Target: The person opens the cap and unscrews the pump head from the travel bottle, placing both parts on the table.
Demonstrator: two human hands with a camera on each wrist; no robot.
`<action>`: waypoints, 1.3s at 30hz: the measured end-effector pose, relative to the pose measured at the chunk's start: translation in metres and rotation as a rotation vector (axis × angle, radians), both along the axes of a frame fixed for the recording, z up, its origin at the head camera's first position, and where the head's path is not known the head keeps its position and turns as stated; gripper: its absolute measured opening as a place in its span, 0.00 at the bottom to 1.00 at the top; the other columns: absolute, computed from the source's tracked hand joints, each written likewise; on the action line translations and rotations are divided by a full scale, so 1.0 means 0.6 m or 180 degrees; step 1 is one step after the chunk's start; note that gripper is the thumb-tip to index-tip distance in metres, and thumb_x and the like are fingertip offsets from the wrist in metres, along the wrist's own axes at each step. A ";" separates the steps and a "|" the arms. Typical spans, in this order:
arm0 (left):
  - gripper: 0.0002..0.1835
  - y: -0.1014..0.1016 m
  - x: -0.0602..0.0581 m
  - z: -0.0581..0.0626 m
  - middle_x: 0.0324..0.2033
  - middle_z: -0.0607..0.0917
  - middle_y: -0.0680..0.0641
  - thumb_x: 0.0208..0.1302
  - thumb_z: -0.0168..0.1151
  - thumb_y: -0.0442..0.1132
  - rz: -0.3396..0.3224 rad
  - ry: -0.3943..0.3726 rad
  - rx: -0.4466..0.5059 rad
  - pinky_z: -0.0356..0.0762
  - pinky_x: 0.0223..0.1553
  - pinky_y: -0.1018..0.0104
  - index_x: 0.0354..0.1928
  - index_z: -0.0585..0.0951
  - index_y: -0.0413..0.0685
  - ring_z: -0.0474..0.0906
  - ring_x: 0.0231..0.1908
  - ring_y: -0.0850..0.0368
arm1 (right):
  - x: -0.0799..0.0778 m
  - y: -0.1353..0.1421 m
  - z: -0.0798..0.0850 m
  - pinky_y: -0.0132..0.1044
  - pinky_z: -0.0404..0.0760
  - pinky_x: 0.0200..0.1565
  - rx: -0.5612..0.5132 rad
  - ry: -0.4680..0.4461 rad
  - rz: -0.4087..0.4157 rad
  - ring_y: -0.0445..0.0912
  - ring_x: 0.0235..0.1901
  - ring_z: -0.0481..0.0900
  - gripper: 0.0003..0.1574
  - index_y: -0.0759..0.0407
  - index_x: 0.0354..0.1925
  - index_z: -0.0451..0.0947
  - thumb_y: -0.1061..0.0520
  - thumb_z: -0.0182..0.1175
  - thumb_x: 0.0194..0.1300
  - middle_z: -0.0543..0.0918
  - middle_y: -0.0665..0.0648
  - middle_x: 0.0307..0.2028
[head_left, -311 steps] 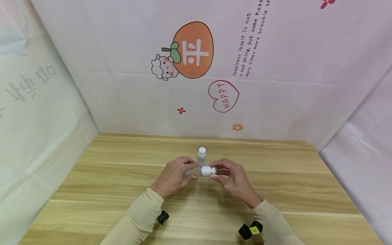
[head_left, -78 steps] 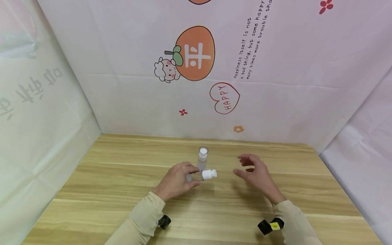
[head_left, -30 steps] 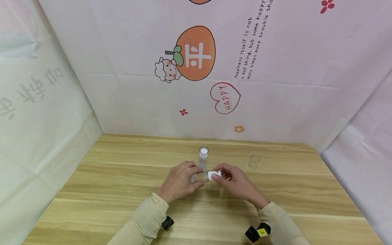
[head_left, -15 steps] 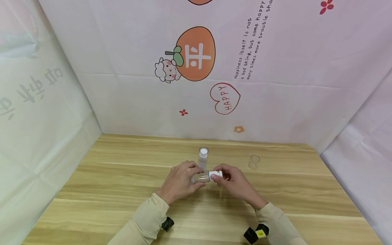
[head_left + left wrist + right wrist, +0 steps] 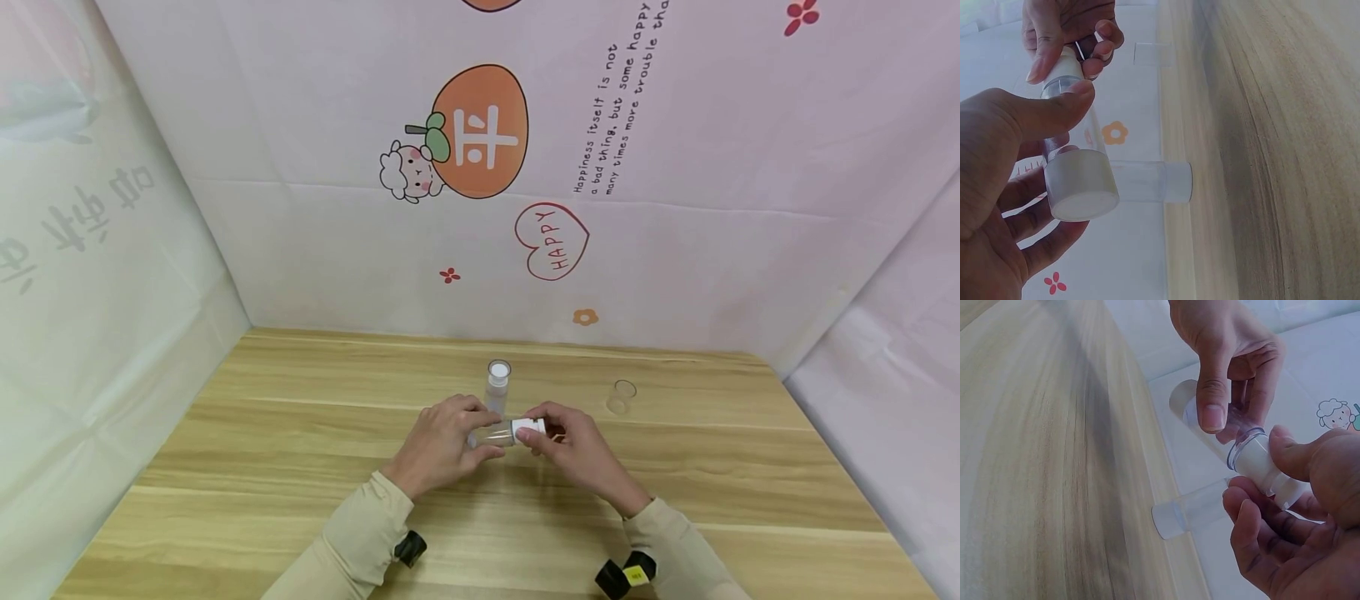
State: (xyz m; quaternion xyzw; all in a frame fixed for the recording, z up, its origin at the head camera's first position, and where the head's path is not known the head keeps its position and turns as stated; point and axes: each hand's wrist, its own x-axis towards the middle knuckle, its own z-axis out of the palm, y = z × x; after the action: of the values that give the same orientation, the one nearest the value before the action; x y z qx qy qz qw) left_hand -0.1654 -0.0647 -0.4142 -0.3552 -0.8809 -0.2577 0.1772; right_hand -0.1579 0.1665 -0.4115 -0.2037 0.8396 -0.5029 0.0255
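Note:
My left hand (image 5: 438, 437) grips the clear body of a small pump bottle (image 5: 492, 434), which lies tilted sideways above the table. Its white base (image 5: 1082, 187) faces the left wrist camera. My right hand (image 5: 577, 446) pinches the bottle's white pump top (image 5: 1255, 461) between thumb and fingers, at the end pointing right. Part of that top is hidden behind the right fingers. Close behind the hands stands a second, similar bottle (image 5: 497, 393), upright with a white top under a clear cap. A loose clear cap (image 5: 621, 398) stands to the right, beyond my right hand.
The wood-grain table (image 5: 300, 467) ends at a printed white cloth backdrop (image 5: 337, 250). Cloth walls also rise on the left and right sides. A black camera is strapped at each wrist.
Earlier my right hand held the bottle's capped end, then moved right, away from it. The clear cap now stands on the table, and the right hand is back on the white pump top.

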 end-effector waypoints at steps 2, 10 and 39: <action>0.19 0.000 0.000 0.001 0.38 0.86 0.50 0.54 0.79 0.48 -0.0006 -0.0002 -0.0010 0.79 0.31 0.64 0.45 0.89 0.47 0.80 0.35 0.58 | 0.000 0.000 -0.001 0.33 0.79 0.29 0.0007 0.0017 -0.0009 0.51 0.29 0.82 0.11 0.61 0.45 0.82 0.55 0.66 0.70 0.83 0.52 0.31; 0.19 0.000 0.000 0.004 0.39 0.87 0.50 0.55 0.78 0.50 0.0005 -0.0032 -0.0078 0.80 0.33 0.63 0.46 0.89 0.49 0.81 0.36 0.58 | -0.002 0.000 -0.005 0.33 0.79 0.28 0.0053 0.0094 -0.0033 0.53 0.28 0.82 0.10 0.61 0.43 0.82 0.55 0.67 0.69 0.84 0.52 0.30; 0.20 -0.002 -0.001 0.000 0.42 0.87 0.48 0.57 0.78 0.46 -0.0018 -0.0621 0.0071 0.77 0.34 0.67 0.49 0.88 0.44 0.81 0.37 0.55 | 0.001 0.001 -0.008 0.40 0.84 0.33 -0.0031 0.0196 -0.0024 0.45 0.33 0.80 0.14 0.55 0.47 0.81 0.62 0.70 0.64 0.84 0.51 0.36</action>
State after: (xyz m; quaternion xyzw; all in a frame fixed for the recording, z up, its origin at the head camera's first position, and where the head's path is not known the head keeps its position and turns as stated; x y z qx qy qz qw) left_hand -0.1659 -0.0656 -0.4144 -0.3289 -0.8900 -0.3014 0.0937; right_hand -0.1571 0.1674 -0.4162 -0.2161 0.8383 -0.5005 -0.0032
